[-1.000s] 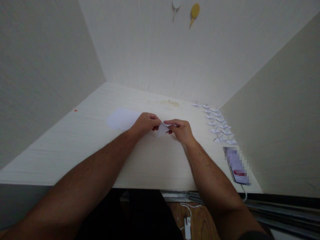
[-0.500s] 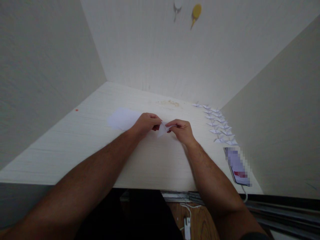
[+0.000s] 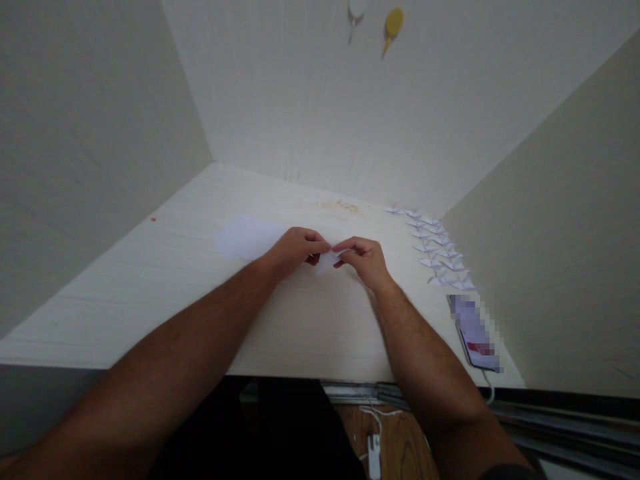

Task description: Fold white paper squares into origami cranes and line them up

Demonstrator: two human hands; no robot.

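Note:
A small folded piece of white paper [image 3: 327, 261] is held between my two hands above the table. My left hand [image 3: 299, 251] pinches its upper left part between thumb and fingers. From the other side, my right hand [image 3: 364, 257] grips it, thumb and index finger closed on the paper. The fingertips of both hands nearly meet, and they hide part of the folds. White paper sheets [image 3: 245, 235] lie on the table just left of my left hand, partly covered by my wrist.
Rows of folded white paper cranes [image 3: 435, 243] stand along the table's right side. Nearer to me lies a phone [image 3: 473, 333] with a cable. Panels enclose the white table [image 3: 310, 333] at the back and sides; a yellow hook [image 3: 394, 23] hangs on the back panel.
My left hand has shifted slightly right, its thumb now closer to my right fingertips. Less of the folded paper shows between the hands.

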